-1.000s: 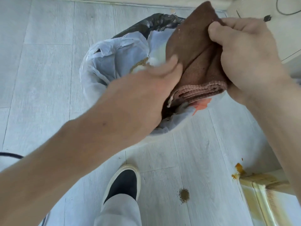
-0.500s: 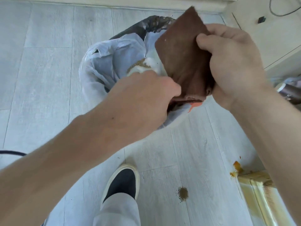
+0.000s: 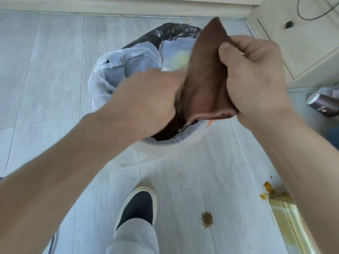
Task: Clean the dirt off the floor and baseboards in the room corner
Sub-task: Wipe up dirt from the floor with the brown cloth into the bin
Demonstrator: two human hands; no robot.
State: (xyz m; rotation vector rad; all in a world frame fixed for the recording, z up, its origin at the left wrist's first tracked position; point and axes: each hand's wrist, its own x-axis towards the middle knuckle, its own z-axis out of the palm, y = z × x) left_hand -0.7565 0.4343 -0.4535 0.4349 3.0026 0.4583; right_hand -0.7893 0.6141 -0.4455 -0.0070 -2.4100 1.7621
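Right hand (image 3: 256,76) grips brown cloth (image 3: 205,70) over the bin (image 3: 102,83); blurred left hand (image 3: 146,99) alongside, its grip unclear.

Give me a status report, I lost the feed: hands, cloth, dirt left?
Right hand grips brown cloth over bin. Left hand blurred at cloth's edge, grip unclear. Brown spot and orange smear remain on floor.

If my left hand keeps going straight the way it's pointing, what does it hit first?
Most likely the brown cloth held by the right hand; the left hand is blurred and already right beside it, over the bin.
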